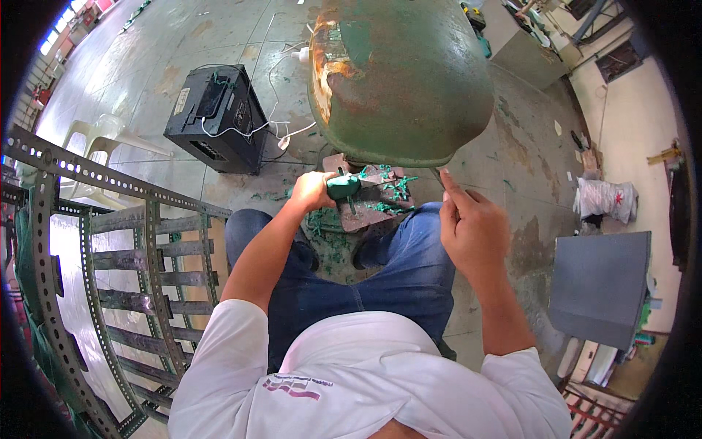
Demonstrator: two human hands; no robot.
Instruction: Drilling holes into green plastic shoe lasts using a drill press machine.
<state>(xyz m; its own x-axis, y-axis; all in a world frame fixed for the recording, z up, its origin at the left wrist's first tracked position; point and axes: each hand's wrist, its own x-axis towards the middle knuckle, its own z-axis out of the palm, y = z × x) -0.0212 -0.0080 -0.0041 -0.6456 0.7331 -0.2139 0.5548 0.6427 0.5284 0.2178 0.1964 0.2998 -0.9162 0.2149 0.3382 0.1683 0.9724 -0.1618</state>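
Observation:
My left hand is closed around a dark green lump-like piece with short stubs sticking out of it. That piece is held over the left side of a worn, reddish-brown block between my knees. Green strips and shavings are scattered over the block. My right hand is at the block's right, above my knee, its index finger stretched forward along a thin rod-like tool. The other fingers are curled in, and most of that tool is hidden by the hand and the green housing.
A large, rusty green metal housing overhangs the block. A black box-shaped speaker with white cables stands on the floor at left. Slotted metal shelving is close on my left; a grey panel stands on the right.

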